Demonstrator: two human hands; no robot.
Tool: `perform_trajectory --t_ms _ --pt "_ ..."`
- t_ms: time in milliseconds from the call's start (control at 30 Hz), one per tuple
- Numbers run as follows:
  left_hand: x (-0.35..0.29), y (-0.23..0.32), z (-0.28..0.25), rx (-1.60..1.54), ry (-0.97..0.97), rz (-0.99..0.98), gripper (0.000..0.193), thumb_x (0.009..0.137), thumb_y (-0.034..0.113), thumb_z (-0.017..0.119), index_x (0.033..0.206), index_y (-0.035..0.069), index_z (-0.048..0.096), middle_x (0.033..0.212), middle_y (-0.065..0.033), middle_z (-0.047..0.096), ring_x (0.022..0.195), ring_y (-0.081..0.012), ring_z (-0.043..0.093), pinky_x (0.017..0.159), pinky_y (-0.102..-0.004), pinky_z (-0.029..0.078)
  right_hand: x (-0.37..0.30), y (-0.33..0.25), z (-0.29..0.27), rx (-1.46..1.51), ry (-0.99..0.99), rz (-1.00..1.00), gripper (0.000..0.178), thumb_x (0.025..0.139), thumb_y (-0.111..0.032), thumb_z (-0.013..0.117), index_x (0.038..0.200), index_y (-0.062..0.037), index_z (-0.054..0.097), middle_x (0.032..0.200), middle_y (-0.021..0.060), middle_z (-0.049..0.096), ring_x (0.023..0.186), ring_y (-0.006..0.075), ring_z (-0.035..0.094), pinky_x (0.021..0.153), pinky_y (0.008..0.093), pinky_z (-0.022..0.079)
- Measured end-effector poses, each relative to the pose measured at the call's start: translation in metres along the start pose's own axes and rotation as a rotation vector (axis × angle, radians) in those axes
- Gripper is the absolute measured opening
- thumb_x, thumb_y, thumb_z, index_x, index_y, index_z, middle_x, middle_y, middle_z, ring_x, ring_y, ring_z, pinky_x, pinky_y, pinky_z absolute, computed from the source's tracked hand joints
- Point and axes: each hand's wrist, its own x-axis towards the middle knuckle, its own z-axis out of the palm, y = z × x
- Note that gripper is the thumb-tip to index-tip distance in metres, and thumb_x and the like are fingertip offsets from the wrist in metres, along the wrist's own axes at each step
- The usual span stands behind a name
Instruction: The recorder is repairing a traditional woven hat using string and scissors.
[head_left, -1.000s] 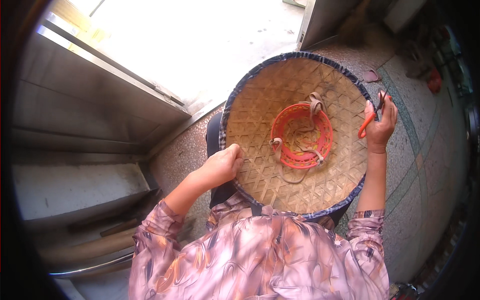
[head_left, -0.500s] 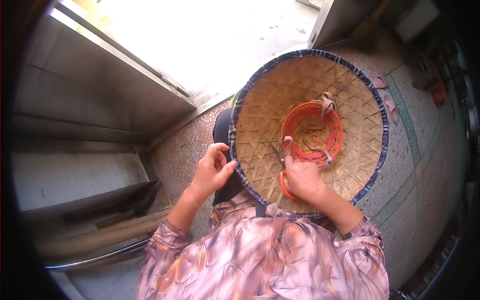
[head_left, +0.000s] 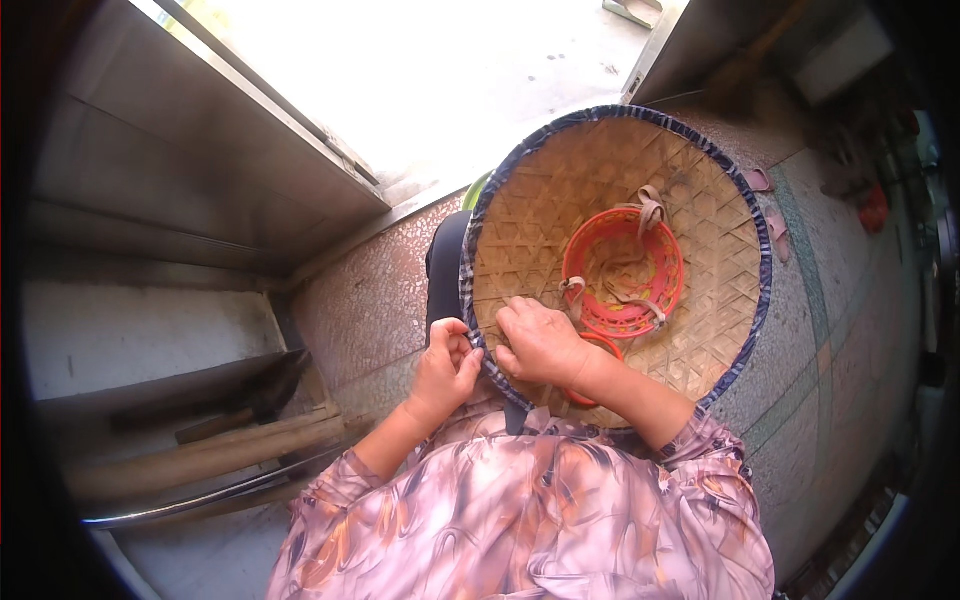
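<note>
A large round bamboo tray (head_left: 715,290), its rim bound in dark blue checked cloth, leans across my lap. My left hand (head_left: 447,372) is at the left rim, its thumb and fingers pinched together; what they hold is too small to make out. Close beside it, just inside the rim, my right hand (head_left: 540,342) has curled fingers with hidden tips. Orange-handled scissors (head_left: 606,345) lie in the tray, partly covered by my right wrist. Above them sits a small red plastic basket (head_left: 672,262) with beige cloth strips (head_left: 650,207) on its edge and more inside.
To the left stands a metal door panel (head_left: 200,150), with a wooden pole (head_left: 200,465) and a shiny metal bar (head_left: 210,503) below it. Bright ground shows through the doorway. Pink slippers (head_left: 777,235) rest on the speckled floor (head_left: 355,290) right of the tray.
My right hand has let go of the scissors and moved left toward the rim. My left hand has shifted slightly right and down, and its fingers have closed more tightly.
</note>
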Motion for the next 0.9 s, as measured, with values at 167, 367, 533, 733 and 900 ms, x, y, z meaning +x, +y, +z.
perform_trajectory --t_ms 167,367,533,733,900 --pt "-0.002 0.009 0.005 0.152 0.037 0.081 0.032 0.078 0.000 0.062 0.105 0.004 0.044 0.065 -0.0047 0.053 0.052 -0.0104 0.052 0.049 -0.0248 0.042 -0.001 0.012 0.013 0.099 0.075 -0.057 0.020 0.070 -0.016 0.061 0.083 -0.0016 0.057 0.080 0.0153 0.058 0.078 0.0316 0.059 0.070 0.0385 0.050" --pt "0.015 0.041 -0.002 0.535 0.003 0.261 0.024 0.074 0.006 0.067 0.097 0.004 0.059 0.064 -0.0062 0.055 0.050 -0.0159 0.053 0.049 -0.0283 0.044 0.006 0.042 -0.003 1.031 -0.302 0.271 0.011 0.079 -0.014 0.057 0.083 -0.0031 0.059 0.076 0.0054 0.065 0.063 0.0124 0.061 0.057 0.0250 0.047" --pt "0.027 0.051 0.000 0.728 -0.073 0.414 0.015 0.074 0.009 0.067 0.089 0.006 0.065 0.069 -0.0092 0.059 0.056 -0.0254 0.058 0.053 -0.0345 0.047 0.007 0.042 -0.009 1.499 -0.394 0.307 0.010 0.084 -0.014 0.058 0.086 -0.0042 0.059 0.079 0.0054 0.065 0.062 0.0109 0.061 0.058 0.0226 0.048" --pt "0.046 0.052 -0.021 0.632 0.018 0.395 0.007 0.076 0.008 0.067 0.079 0.002 0.066 0.070 -0.0099 0.058 0.057 -0.0233 0.059 0.052 -0.0315 0.046 0.004 0.030 -0.010 0.978 0.327 0.180 0.008 0.083 -0.010 0.061 0.086 -0.0040 0.057 0.083 0.0036 0.063 0.069 0.0092 0.059 0.060 0.0238 0.047" --pt "0.051 0.056 -0.033 0.516 -0.062 0.205 0.009 0.079 0.008 0.066 0.081 0.000 0.065 0.070 -0.0092 0.059 0.062 -0.0172 0.059 0.056 -0.0292 0.046 0.001 0.021 -0.012 0.160 0.561 -0.357 0.018 0.065 -0.004 0.062 0.083 -0.0060 0.059 0.074 0.0040 0.052 0.068 0.0225 0.053 0.062 0.0348 0.041"
